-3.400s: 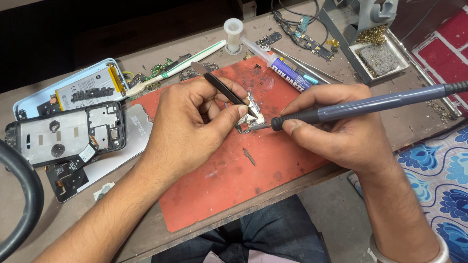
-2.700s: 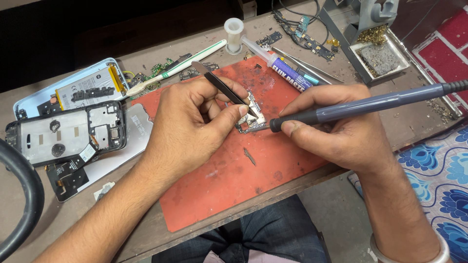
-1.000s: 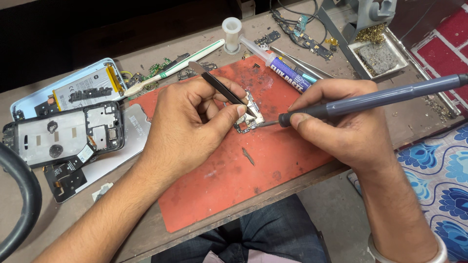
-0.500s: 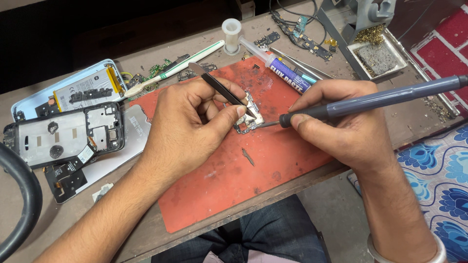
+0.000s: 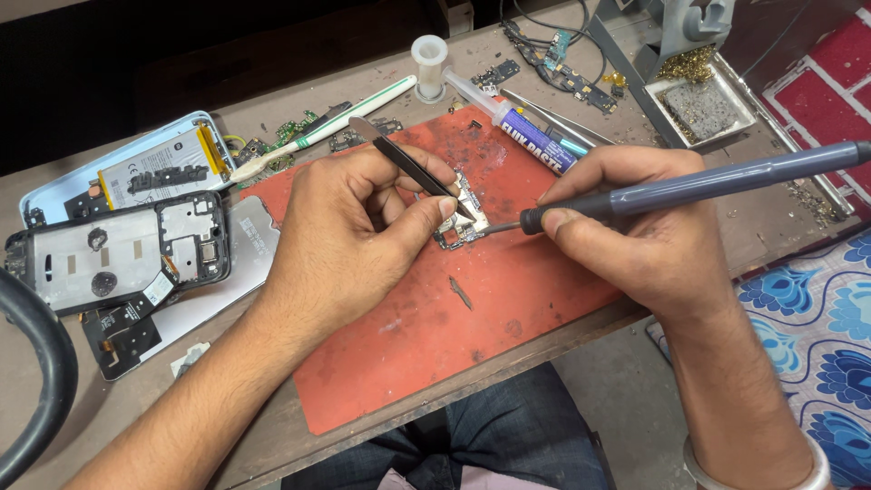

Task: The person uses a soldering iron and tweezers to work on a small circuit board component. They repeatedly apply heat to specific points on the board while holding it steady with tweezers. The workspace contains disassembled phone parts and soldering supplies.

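**Soldering a tiny board on the red mat**

Containers first: a white tray (image 5: 739, 107) at the counter's far right corner holds a grey sponge pad (image 5: 700, 109) and a pile of brass wool (image 5: 687, 63). A pale blue phone back shell (image 5: 54, 191) at the left edge has a battery (image 5: 163, 168) sitting in it, with a dark phone frame (image 5: 127, 259) just in front.

The left hand (image 5: 349, 240) has its grip pinched shut on black tweezers (image 5: 413, 168), tips down on the small circuit board (image 5: 464, 220). The right hand (image 5: 640, 231) is wrapped tight around a grey soldering iron (image 5: 699, 186), its tip touching the board. The board lies flat near the mat's middle, toward its far edge.

The mat (image 5: 508, 308) is red rubber, scuffed and stained, on a worn brown counter (image 5: 299, 95). A flux tube (image 5: 522, 132), white spool (image 5: 429, 63) and toothbrush (image 5: 327, 122) lie along the far side. Blue floral cloth (image 5: 817, 299) is at the right.
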